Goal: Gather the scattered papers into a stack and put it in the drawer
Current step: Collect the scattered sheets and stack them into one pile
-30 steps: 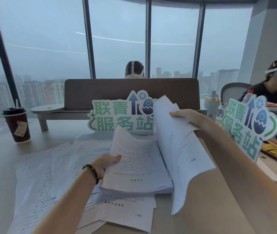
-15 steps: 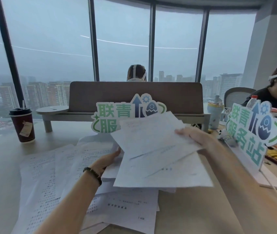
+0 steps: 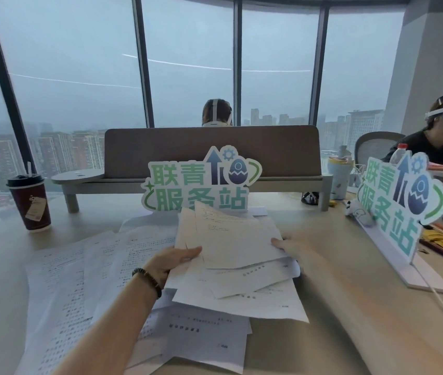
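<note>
Head view: you're mid-gather. Your left hand [image 3: 173, 262] holds the left edge of a loose bundle of papers [image 3: 236, 255] at frame centre, thumb on top; your right hand [image 3: 293, 249] has the right edge, thumb visible on top, the other fingers hidden under the sheets, so I can't tell how tight that hold is. The bundle is fanned and skewed, corners not aligned, lifted just above the sheets on the table [image 3: 350, 334]. More scattered sheets [image 3: 79, 280] lie flat at lower left, and a few [image 3: 201, 336] sit under the bundle at bottom centre. No drawer in view, can't place it. Next move, by my read: square the bundle's edges, then sweep in the lower-left sheets before stacking; the top sheet looks likely to slide if you tilt. Versus half a second ago: the bundle has dropped lower and flatter toward the table, your right hand has come down with it from near the green sign [image 3: 201, 182], and your left thumb now sits on top of the edge rather than beside it. Coffee cup [image 3: 29, 204] at left is unmoved.
</note>
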The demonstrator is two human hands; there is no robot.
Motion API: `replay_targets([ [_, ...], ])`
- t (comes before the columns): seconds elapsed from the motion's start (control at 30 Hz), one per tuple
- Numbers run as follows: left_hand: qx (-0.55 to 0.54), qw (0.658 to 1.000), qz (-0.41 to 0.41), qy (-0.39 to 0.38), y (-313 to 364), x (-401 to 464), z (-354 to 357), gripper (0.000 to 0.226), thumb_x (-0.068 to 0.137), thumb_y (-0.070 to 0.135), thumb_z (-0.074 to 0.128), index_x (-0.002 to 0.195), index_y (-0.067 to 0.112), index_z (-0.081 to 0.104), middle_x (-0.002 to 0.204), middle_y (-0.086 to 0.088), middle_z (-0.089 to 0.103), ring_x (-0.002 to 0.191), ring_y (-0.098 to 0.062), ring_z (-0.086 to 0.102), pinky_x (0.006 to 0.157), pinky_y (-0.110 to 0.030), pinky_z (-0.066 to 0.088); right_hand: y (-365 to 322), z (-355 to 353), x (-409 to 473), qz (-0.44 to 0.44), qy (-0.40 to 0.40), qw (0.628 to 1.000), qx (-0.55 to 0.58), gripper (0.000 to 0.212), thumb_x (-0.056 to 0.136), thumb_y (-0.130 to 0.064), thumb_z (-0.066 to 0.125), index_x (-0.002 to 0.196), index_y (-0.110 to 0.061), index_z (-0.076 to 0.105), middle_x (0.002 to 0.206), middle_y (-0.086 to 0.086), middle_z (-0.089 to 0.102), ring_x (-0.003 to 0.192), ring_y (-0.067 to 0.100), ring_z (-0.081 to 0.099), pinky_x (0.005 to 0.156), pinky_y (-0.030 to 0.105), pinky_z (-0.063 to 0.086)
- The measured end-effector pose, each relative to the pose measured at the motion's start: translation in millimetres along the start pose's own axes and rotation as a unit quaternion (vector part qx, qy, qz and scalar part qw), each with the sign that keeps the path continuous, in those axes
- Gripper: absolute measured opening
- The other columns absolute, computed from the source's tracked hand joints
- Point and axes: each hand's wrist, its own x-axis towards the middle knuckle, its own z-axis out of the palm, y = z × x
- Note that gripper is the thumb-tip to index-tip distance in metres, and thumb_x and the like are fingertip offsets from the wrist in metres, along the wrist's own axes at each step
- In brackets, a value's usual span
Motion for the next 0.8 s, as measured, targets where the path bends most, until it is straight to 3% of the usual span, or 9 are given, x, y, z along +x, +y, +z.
replay_targets([
  [0.07, -0.017, 1.0, 0.003, -0.013, -1, -2, 1, 0.049, 0.073, 0.012, 0.076, 0.119, 0.002, 0.064, 0.118, -0.023, 0.069, 0.111, -0.043, 0.064, 0.098, -0.055, 0.05, 2, 0, 3, -0.02, 0.029, 0.999, 0.021, 0.028, 0.094, -0.018, 0.067, 0.117, -0.003, 0.061, 0.109, 0.011, 0.065, 0.097, 0.024, 0.057, 0.081, 0.03, 0.047],
  [0.2, 0.0, 1.0, 0.012, -0.007, -1, -3, 2, 0.037, 0.084, 0.009, 0.07, 0.119, 0.001, 0.063, 0.117, -0.023, 0.069, 0.11, -0.044, 0.065, 0.087, -0.051, 0.057, 4, -4, 6, -0.04, 0.054, 0.998, 0.011, 0.03, 0.094, -0.009, 0.067, 0.122, 0.0, 0.062, 0.104, 0.009, 0.067, 0.098, 0.025, 0.059, 0.091, 0.033, 0.049],
  [0.23, 0.0, 1.0, 0.014, 0.001, -1, -3, 2, 0.033, 0.088, 0.008, 0.068, 0.12, 0.001, 0.062, 0.117, -0.023, 0.069, 0.108, -0.044, 0.065, 0.084, -0.049, 0.059, 4, -5, 3, -0.045, 0.047, 0.998, -0.005, 0.023, 0.094, -0.009, 0.065, 0.116, 0.0, 0.064, 0.096, 0.006, 0.067, 0.093, 0.025, 0.062, 0.087, 0.033, 0.052],
  [0.3, 0.006, 1.0, 0.02, 0.019, 0, -4, 2, 0.03, 0.091, 0.01, 0.066, 0.119, 0.0, 0.063, 0.114, -0.023, 0.07, 0.099, -0.04, 0.069, 0.073, -0.042, 0.062, 3, -7, -4, -0.058, 0.028, 0.996, -0.065, 0.006, 0.096, -0.014, 0.063, 0.099, -0.009, 0.065, 0.084, -0.001, 0.063, 0.077, 0.014, 0.06, 0.066, 0.022, 0.048],
  [0.37, 0.002, 0.999, 0.025, 0.043, 1, -5, 4, 0.025, 0.092, 0.01, 0.065, 0.116, 0.001, 0.064, 0.109, -0.021, 0.071, 0.087, -0.035, 0.071, 0.064, -0.037, 0.062, 4, -9, -5, -0.067, 0.029, 0.992, -0.104, 0.013, 0.096, -0.022, 0.064, 0.087, -0.013, 0.062, 0.081, -0.001, 0.062, 0.07, 0.01, 0.055, 0.056, 0.021, 0.038],
  [0.47, -0.037, 0.996, 0.031, 0.072, 3, -8, 7, 0.019, 0.094, 0.008, 0.062, 0.111, 0.002, 0.064, 0.105, -0.019, 0.071, 0.082, -0.032, 0.07, 0.055, -0.033, 0.06, 3, -9, -3, -0.062, 0.03, 0.993, -0.099, 0.02, 0.094, -0.027, 0.068, 0.082, -0.011, 0.065, 0.075, 0.005, 0.062, 0.067, 0.02, 0.058, 0.062, 0.029, 0.046],
  [0.63, -0.067, 0.988, 0.048, 0.132, 4, -8, 10, 0.017, 0.095, 0.006, 0.06, 0.112, 0.001, 0.063, 0.099, -0.015, 0.069, 0.079, -0.029, 0.067, 0.052, -0.031, 0.059, 1, -10, -5, -0.043, 0.038, 0.996, -0.073, 0.027, 0.092, -0.024, 0.069, 0.072, -0.01, 0.058, 0.064, 0.008, 0.052, 0.049, 0.018, 0.044, 0.038, 0.021, 0.034],
  [0.73, -0.075, 0.982, 0.045, 0.168, 3, -4, 8, 0.025, 0.094, 0.006, 0.062, 0.118, -0.002, 0.06, 0.103, -0.018, 0.069, 0.085, -0.033, 0.068, 0.067, -0.038, 0.058, 0, -7, -6, -0.018, 0.016, 0.999, -0.034, 0.017, 0.087, -0.016, 0.075, 0.079, -0.008, 0.063, 0.074, 0.011, 0.061, 0.064, 0.023, 0.058, 0.055, 0.032, 0.051],
  [0.8, -0.076, 0.979, 0.041, 0.186, 2, -3, 7, 0.03, 0.093, 0.008, 0.063, 0.121, -0.003, 0.059, 0.11, -0.022, 0.069, 0.094, -0.038, 0.067, 0.08, -0.046, 0.058, -1, -5, -5, 0.001, -0.013, 1.0, -0.028, 0.012, 0.082, -0.008, 0.077, 0.09, -0.007, 0.068, 0.098, 0.015, 0.068, 0.097, 0.031, 0.065, 0.091, 0.042, 0.054],
])
